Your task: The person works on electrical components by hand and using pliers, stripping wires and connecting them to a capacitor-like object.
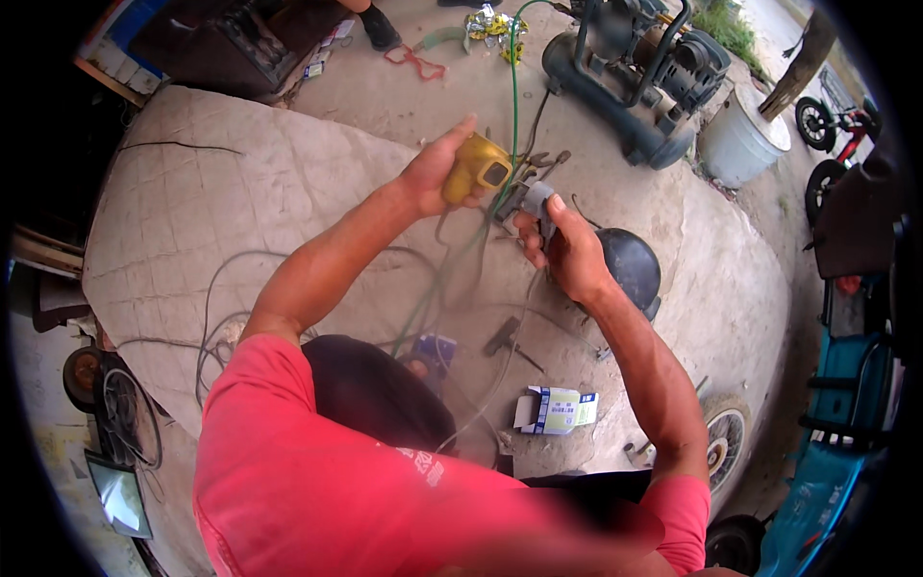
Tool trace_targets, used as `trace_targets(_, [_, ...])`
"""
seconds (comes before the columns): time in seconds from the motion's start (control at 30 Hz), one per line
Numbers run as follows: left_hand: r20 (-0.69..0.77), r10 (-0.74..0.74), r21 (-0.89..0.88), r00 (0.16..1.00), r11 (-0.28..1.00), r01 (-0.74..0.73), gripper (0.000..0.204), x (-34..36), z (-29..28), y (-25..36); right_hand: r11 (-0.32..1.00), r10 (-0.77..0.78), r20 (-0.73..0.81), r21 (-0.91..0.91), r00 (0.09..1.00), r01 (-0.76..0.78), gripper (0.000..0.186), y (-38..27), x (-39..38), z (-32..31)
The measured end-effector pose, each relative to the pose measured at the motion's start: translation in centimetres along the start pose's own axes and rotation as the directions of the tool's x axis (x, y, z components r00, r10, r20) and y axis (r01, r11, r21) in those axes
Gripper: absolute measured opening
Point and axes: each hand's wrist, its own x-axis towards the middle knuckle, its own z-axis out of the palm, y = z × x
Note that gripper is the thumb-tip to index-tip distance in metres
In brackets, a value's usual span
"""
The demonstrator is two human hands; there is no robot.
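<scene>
My left hand [430, 180] is wrapped round a yellow, block-like piece [478, 166] with a dark square face; its exact kind I cannot make out. Close by on the right, my right hand [575, 252] grips a small grey piece [537, 198] between thumb and fingers, also of unclear kind. Both are held up over the concrete floor, apart from each other. Pliers [538, 162] and other metal tools lie beyond and partly behind the two pieces. A thin green hose [515, 96] runs down between my hands. Beside my right wrist sits a black rounded object [630, 267].
An air compressor [639, 135] stands at the far right, beside a white bucket [738, 144]. Nearer me lie a hammer [502, 337], an opened small carton [560, 411] and loose cables [207, 337]. A spoked wheel [726, 444] and a blue vehicle [817, 490] border the right.
</scene>
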Motion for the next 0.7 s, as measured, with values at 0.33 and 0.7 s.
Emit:
trace_targets(0.33, [0.068,-0.097,0.246,0.993,0.966,0.077,0.055,-0.5,0.2,-0.7,0.335,-0.362,0.205,-0.882,0.909,0.332,0.041,-1.0,-2.8,1.6])
trace_targets(0.7, [0.026,-0.118,0.347,0.993,0.932,0.101,0.058,-0.5,0.5,-1.4,0.083,-0.443,0.286,-0.931,0.850,0.357,0.039,-0.3,-3.3,1.4])
